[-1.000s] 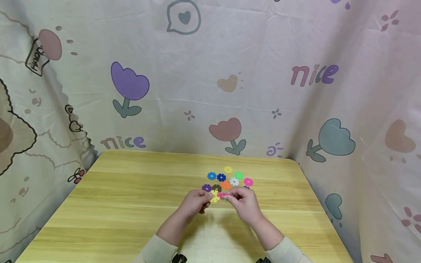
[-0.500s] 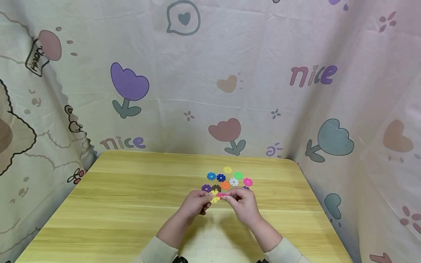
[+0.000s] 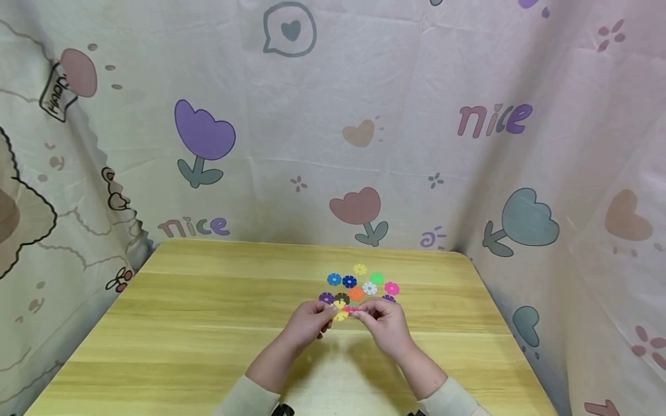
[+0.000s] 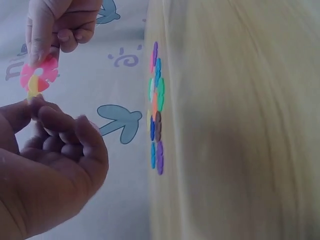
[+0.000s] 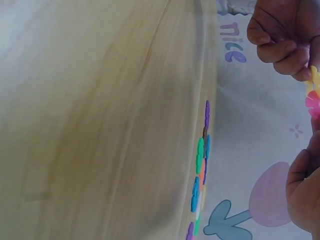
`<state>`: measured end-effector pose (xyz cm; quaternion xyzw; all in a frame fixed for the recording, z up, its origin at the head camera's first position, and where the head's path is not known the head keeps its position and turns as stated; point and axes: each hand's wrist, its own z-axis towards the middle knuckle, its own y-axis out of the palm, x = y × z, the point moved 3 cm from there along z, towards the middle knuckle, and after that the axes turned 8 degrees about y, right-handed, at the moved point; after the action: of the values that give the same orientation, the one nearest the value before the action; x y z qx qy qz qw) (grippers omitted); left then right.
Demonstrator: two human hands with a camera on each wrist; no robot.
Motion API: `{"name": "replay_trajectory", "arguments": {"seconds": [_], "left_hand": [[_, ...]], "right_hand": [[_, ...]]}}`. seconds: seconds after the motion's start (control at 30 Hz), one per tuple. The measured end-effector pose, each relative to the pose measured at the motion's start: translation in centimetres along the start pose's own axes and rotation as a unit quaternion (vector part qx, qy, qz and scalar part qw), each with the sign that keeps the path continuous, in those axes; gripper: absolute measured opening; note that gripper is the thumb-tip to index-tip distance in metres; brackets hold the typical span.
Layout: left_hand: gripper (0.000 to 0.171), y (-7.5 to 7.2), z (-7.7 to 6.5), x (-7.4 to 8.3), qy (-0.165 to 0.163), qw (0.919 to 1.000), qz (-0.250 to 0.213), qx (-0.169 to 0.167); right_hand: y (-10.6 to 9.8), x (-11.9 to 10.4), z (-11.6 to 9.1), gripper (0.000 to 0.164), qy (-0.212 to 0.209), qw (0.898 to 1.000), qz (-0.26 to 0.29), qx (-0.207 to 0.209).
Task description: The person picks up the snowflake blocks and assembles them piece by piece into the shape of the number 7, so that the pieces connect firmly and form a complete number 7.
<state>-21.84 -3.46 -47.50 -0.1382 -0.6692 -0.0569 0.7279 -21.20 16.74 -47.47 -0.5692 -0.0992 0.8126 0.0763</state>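
Observation:
My left hand (image 3: 310, 322) pinches a yellow notched plastic disc (image 3: 340, 312) by its left edge, above the table. From the other side, my right hand (image 3: 386, 325) holds a pink notched disc (image 4: 46, 71) between thumb and fingertips. In the left wrist view the two discs meet edge to edge, set crosswise, with the yellow one (image 4: 33, 86) reaching into the pink one. How deep the slots are engaged I cannot tell. The right wrist view catches the pink disc (image 5: 313, 103) at its right edge, under the yellow disc (image 5: 313, 80).
Just beyond the hands, several loose discs lie flat on the wooden table (image 3: 208, 323), among them a blue (image 3: 334, 279), a white (image 3: 370, 288), an orange (image 3: 356, 294) and a pink disc (image 3: 392, 288). A printed curtain (image 3: 291, 115) hangs behind the table and along both sides.
The pink disc in my right hand has turned more edge-on in the head view and stays against the yellow disc. Both hands keep nearly the same place.

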Motion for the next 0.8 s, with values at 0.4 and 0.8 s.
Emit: {"name": "replay_trajectory", "arguments": {"seconds": [0.4, 0.8], "left_hand": [[0.011, 0.1, 0.3, 1.8, 0.165, 0.9634, 0.198, 0.075], [0.008, 1.3, 1.0, 1.4, 0.225, 0.9127, 0.338, 0.043]], "right_hand": [[0.2, 0.5, -0.1, 0.009, 0.005, 0.999, 0.032, 0.001], [1.0, 1.1, 0.1, 0.009, 0.039, 0.999, 0.022, -0.002]]}}
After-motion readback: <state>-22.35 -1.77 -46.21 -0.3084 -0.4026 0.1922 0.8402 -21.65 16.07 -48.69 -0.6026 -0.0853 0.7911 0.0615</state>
